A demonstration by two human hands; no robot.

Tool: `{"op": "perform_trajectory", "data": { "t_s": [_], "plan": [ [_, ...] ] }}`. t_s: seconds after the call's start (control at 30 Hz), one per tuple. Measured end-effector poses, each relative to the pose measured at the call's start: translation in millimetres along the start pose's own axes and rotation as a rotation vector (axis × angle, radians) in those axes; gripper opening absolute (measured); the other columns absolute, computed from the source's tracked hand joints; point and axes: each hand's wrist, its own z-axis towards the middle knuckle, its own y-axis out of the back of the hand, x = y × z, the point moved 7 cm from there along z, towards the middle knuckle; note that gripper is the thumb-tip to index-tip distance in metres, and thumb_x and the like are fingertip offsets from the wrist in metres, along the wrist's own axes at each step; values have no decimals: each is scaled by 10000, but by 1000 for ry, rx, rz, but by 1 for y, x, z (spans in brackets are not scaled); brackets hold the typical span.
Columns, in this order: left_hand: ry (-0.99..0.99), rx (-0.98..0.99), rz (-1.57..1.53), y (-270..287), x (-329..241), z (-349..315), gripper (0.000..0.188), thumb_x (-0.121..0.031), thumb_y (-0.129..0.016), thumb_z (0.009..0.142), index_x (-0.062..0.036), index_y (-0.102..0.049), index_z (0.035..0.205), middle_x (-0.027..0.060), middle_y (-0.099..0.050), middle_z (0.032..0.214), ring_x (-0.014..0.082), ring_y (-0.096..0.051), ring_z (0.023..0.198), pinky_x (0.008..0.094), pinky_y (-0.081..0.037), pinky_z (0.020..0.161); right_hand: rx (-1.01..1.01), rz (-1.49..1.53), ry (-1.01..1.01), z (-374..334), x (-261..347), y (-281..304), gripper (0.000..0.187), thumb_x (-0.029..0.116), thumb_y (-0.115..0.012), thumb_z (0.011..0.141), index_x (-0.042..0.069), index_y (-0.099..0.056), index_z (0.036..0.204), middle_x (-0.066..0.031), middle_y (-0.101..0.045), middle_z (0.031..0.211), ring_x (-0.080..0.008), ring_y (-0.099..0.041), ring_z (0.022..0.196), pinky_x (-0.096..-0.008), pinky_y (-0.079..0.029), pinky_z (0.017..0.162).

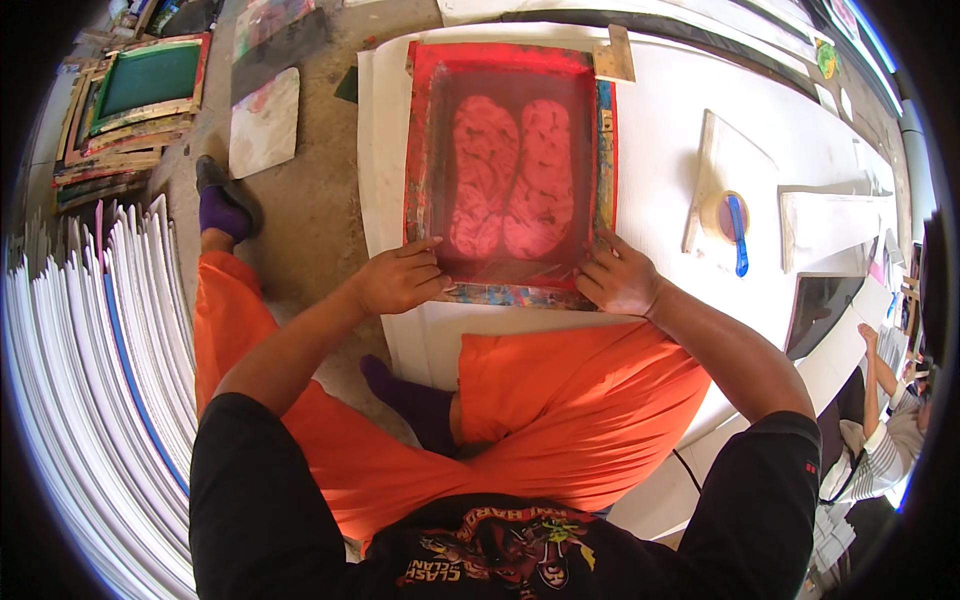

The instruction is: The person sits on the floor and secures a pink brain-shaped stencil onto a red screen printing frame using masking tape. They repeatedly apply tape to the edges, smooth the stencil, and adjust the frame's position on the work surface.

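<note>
A screen-printing frame [500, 58] with a red and paint-stained wooden border lies on a white board [385, 150] in front of me. Two pink sole-shaped areas [538, 180] show side by side through its dark red mesh. My left hand [402, 278] is closed over the frame's near left corner, thumb on top. At the near right corner, my right hand [618, 278] grips the border the same way. A small wooden block [615, 58] sits at the far right corner.
Right of the frame are a roll of tape [713, 215] with a blue cutter knife [738, 240] and white boards [830, 225]. Stacked sheets [100, 330] stand at left, below more screen frames [150, 80]. Another person's arm [872, 385] shows at far right.
</note>
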Motion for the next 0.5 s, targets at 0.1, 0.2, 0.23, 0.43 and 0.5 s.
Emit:
{"op": "perform_trajectory", "data": {
  "t_s": [0.1,0.2,0.23,0.43,0.5],
  "plan": [
    [75,-42,-56,18,16,5,197,-144,-723,802,-62,-750,978,61,-669,860,230,-697,856,508,-510,1144,37,18,-44,4,-9,10,136,234,-648,786,113,-678,841,-54,-708,926,-274,-683,1042,-525,-517,1049],
    [95,-50,-55,37,33,20,207,-124,-717,800,-50,-750,991,70,-668,866,238,-702,872,525,-505,1148,-34,-6,-168,4,-30,26,108,211,-669,806,112,-688,845,-47,-710,940,-266,-682,1048,-518,-522,1036],
    [85,-50,-37,39,37,23,213,-115,-713,800,-44,-750,997,73,-669,870,240,-703,882,532,-503,1149,-65,-34,-210,1,-36,30,93,200,-678,815,113,-690,843,-45,-710,944,-263,-683,1048,-515,-526,1027],
    [-34,-87,100,38,46,36,224,-97,-703,793,-18,-744,999,96,-690,916,258,-704,953,535,-486,1170,-176,-301,-217,16,-51,55,53,161,-702,855,118,-691,826,-50,-709,953,-257,-698,1000,-504,-573,941],
    [-69,-42,121,32,40,34,219,-102,-704,793,-22,-752,990,97,-702,936,260,-704,990,530,-481,1178,-172,-323,-187,20,-45,51,58,167,-692,850,117,-688,820,-54,-710,949,-261,-702,988,-508,-579,931]
  ]
}}
